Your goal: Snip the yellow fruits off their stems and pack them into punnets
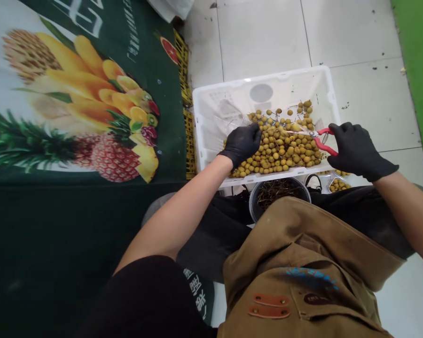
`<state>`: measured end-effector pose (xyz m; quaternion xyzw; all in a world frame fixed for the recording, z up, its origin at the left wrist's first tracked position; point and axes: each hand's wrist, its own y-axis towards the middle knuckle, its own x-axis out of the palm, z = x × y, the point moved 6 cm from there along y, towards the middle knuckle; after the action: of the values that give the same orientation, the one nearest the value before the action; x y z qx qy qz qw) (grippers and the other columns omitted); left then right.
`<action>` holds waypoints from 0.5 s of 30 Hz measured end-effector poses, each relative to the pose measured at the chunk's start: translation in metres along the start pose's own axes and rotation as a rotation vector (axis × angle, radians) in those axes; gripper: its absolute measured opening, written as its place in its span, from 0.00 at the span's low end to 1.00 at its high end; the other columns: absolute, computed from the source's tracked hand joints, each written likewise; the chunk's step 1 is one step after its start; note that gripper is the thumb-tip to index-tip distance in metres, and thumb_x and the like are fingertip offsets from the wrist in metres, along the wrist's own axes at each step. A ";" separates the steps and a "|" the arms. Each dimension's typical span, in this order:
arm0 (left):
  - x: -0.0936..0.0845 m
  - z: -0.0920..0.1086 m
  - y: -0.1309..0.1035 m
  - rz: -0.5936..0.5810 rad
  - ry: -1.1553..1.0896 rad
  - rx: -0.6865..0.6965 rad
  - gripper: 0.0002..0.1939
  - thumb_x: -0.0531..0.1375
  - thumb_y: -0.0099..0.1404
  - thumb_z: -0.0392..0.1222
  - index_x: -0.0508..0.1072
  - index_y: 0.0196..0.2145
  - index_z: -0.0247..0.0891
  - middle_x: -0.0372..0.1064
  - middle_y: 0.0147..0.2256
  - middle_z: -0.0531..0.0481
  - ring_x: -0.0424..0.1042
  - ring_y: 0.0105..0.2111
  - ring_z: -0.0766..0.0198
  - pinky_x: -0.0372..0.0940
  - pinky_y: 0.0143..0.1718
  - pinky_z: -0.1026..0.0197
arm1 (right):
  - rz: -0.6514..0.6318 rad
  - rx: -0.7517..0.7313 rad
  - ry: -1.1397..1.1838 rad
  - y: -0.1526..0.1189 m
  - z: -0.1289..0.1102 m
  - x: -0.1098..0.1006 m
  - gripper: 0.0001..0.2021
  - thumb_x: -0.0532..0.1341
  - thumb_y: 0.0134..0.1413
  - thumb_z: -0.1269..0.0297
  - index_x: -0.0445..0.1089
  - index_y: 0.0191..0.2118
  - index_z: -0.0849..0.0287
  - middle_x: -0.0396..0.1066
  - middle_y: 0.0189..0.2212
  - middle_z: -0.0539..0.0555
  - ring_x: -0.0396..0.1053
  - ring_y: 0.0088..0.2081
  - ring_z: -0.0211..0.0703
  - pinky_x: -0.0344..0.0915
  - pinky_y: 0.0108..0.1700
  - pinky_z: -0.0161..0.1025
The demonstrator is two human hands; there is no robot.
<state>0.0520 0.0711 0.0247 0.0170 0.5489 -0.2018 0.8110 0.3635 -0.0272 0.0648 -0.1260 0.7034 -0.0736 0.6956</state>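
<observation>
Many round yellow-brown fruits, which look like longans, fill the near side of a white plastic crate. My left hand, in a black glove, is closed over the left part of the fruit pile, and its fingertips hide whatever they grip. In my black-gloved right hand are pruning shears with red handles and a spring between them. The handles are spread apart. The shears' blades point left over the fruit, toward my left hand. Clear plastic lies inside the crate at its left.
Below the crate, a round bucket between my legs holds brown twigs. Packed fruit in a clear container sits on the tiled floor at the right. Yellow crates and a fruit-printed green cover stand at the left.
</observation>
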 end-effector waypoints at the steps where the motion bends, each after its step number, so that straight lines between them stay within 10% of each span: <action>1: -0.004 -0.002 -0.002 0.023 -0.005 0.007 0.14 0.59 0.85 0.41 0.84 0.56 0.37 0.88 0.49 0.33 0.87 0.52 0.40 0.71 0.53 0.51 | 0.021 -0.015 -0.037 -0.002 -0.002 0.003 0.41 0.67 0.58 0.53 0.68 0.75 0.63 0.76 0.58 0.76 0.74 0.55 0.75 0.68 0.55 0.62; 8: -0.007 -0.003 -0.015 0.074 -0.150 -0.092 0.13 0.62 0.84 0.47 0.83 0.46 0.38 0.88 0.44 0.36 0.85 0.47 0.44 0.70 0.50 0.52 | 0.121 -0.090 -0.106 -0.004 -0.026 0.017 0.47 0.63 0.64 0.54 0.54 0.83 0.68 0.70 0.63 0.76 0.65 0.61 0.73 0.56 0.68 0.70; 15: 0.014 0.013 -0.008 -0.021 -0.968 -0.169 0.23 0.78 0.72 0.61 0.84 0.41 0.36 0.87 0.41 0.46 0.83 0.46 0.54 0.75 0.53 0.55 | 0.231 -0.173 -0.102 -0.007 -0.046 0.004 0.58 0.68 0.55 0.57 0.46 0.87 0.70 0.64 0.70 0.81 0.59 0.68 0.81 0.47 0.72 0.83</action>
<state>0.0649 0.0559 0.0188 -0.1500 0.1235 -0.1495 0.9695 0.3178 -0.0379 0.0639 -0.1071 0.6808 0.0741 0.7208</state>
